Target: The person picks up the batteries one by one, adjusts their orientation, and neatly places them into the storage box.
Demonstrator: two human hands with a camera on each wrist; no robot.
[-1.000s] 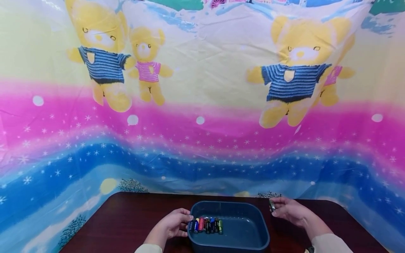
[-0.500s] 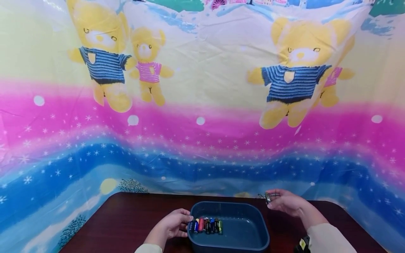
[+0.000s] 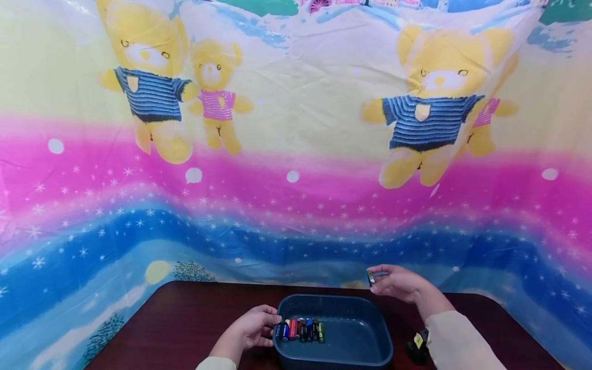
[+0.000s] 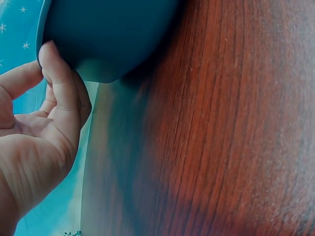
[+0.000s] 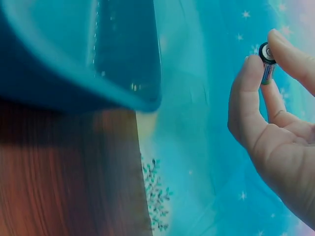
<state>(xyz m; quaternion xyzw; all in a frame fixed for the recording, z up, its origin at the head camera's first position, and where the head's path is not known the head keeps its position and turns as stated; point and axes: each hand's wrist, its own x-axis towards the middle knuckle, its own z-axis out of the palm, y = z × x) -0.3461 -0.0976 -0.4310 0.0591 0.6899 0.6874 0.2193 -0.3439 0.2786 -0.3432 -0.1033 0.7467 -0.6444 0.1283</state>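
A dark blue-grey plastic basin [image 3: 353,341] sits on the table. My left hand [image 3: 252,327] grips its left rim; in the left wrist view, the thumb and fingers pinch the basin wall [image 4: 108,34]. Inside, against the left side, several batteries [image 3: 303,330] lie side by side in a row, coloured blue, red, black and green. My right hand [image 3: 401,283] is raised beyond the basin's far right corner. Between its thumb and fingertips it pinches a small battery [image 5: 267,66], one end of which faces the right wrist camera.
The dark red-brown wooden table [image 3: 208,308] has rounded far corners. Behind it hangs a cloth [image 3: 296,205] printed with bears and snowflakes. Under the right sleeve [image 3: 458,339] is a black object with a yellow label [image 3: 418,343].
My right hand has moved left and up with the battery, from the basin's right side to above its far right corner. The left hand and the row of batteries have stayed put.
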